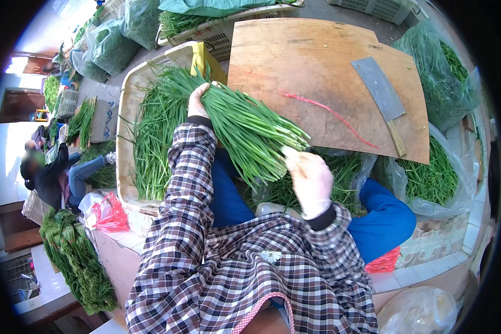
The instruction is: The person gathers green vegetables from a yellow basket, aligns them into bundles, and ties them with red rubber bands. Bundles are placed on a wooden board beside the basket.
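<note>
A thick bunch of green garlic chives (246, 129) lies across my lap area, its pale cut ends towards the right. My left hand (198, 101) grips it near the leafy end, over the edge of a crate. At the stem ends is my right hand (311, 179), blurred, with the fingers curled against the pale tips; whether it pinches any stems is hard to tell. On the wooden board (284, 46) beyond the bunch rest a red plastic tie strip (330, 110) and a cleaver (379, 87) with a wooden handle.
A cream plastic crate (127, 104) of chives stands at left. Green plastic bags (434, 79) of greens flank the board, and an open bag (432, 171) of cut greens sits below it. Red strips (108, 213) hang at left, near bundled greens (77, 259) and a seated person (52, 183).
</note>
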Demonstrator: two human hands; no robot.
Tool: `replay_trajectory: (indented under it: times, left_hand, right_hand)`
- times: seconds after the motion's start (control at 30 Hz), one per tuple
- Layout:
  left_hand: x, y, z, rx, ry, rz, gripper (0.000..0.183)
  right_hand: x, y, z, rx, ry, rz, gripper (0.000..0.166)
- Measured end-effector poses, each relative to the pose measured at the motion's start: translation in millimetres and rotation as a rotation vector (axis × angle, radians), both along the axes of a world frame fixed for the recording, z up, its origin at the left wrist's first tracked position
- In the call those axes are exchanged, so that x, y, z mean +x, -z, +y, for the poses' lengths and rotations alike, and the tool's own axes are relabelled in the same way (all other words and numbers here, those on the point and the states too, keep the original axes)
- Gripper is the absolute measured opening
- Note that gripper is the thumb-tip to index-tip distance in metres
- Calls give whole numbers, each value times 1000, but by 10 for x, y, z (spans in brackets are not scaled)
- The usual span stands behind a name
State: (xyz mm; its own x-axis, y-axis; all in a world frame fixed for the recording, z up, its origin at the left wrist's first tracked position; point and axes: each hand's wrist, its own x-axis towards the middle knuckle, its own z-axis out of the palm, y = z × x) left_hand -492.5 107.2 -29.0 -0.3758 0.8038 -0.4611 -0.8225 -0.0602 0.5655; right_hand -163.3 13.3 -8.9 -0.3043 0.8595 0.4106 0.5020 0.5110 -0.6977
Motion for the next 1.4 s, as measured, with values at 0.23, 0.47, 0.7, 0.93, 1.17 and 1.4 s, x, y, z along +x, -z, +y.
replay_trajectory:
  times: [0.23,0.47,0.7,0.93,1.17,1.4]
  left_hand:
    - [-203,142,56,-26,-62,101,23]
    - [-145,115,37,20,-15,50,26]
    - [-113,88,48,-13,-29,-3,25]
    - [-116,141,81,-13,-30,54,24]
    - [-7,34,58,-88,-73,87,25]
    - [-62,89,51,-66,-28,104,25]
  right_hand:
    - [-899,24,-503,8,-62,-210,27]
    - [-677,315,-467,-408,-72,251,51]
    - [-383,228,-383,-443,-68,-182,18]
    - [566,379,-287,-871,3,278,14]
    - [-213,-22,-74,-68,90,-346,11]
    - [451,323,-182,-470,176,-174,10]
